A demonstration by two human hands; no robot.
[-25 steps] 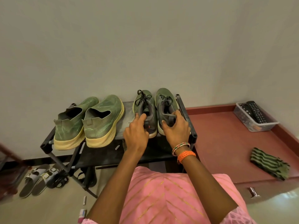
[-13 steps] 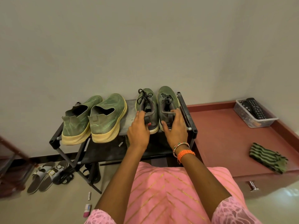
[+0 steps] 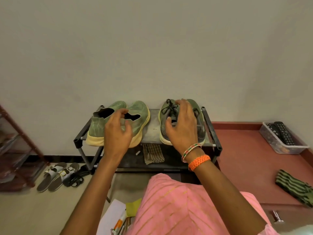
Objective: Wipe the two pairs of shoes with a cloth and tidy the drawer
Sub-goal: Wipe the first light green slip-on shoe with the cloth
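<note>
On rack: hands over both shoe pairs, seemingly untouching.

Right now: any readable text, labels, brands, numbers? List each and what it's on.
None readable.
Remote control in the clear plastic tub: button markings too small.
Tube among the papers at the bottom edge: print blurred.
Rack shelf between the shoe pairs: small dark mark, illegible.
</note>
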